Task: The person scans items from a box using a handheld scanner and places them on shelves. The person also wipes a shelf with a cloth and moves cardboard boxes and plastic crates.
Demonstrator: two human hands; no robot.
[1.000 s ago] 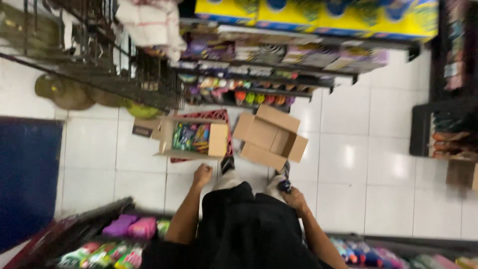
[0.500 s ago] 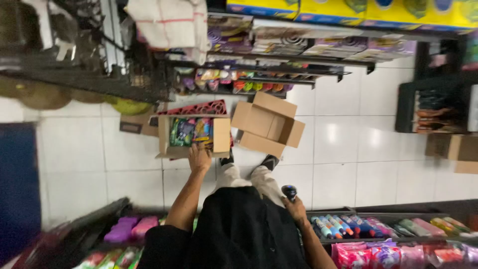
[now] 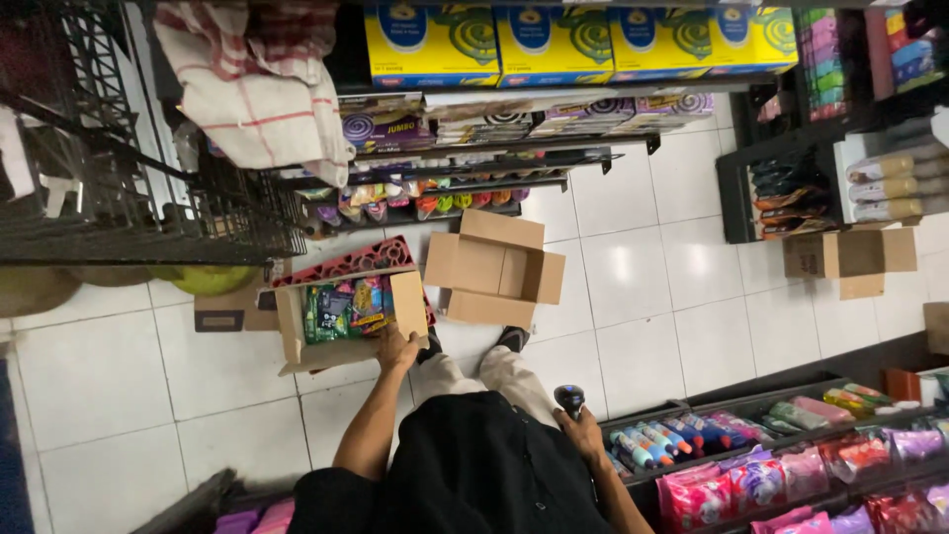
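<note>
Left hand (image 3: 397, 348): fingers clamped on the near flap of an open brown cardboard box (image 3: 297, 341) filled with colourful packets.
Right hand (image 3: 583, 430): fingers clamped around a dark handheld scanner (image 3: 568, 399), raised beside the hip.
Filled box: on the white tiled floor (image 3: 119, 376), partly over a red plastic crate (image 3: 346, 262).
Empty brown cardboard box (image 3: 494, 269): open, just right of the filled one.
Shelf at right: pink and coloured packets (image 3: 761, 475).

White tiled floor (image 3: 652, 287) under me. Directly on it: open carton of coloured packets (image 3: 346, 321), empty open carton (image 3: 494, 269) beside it, another cardboard box (image 3: 850, 255) well apart, by a dark rack.
</note>
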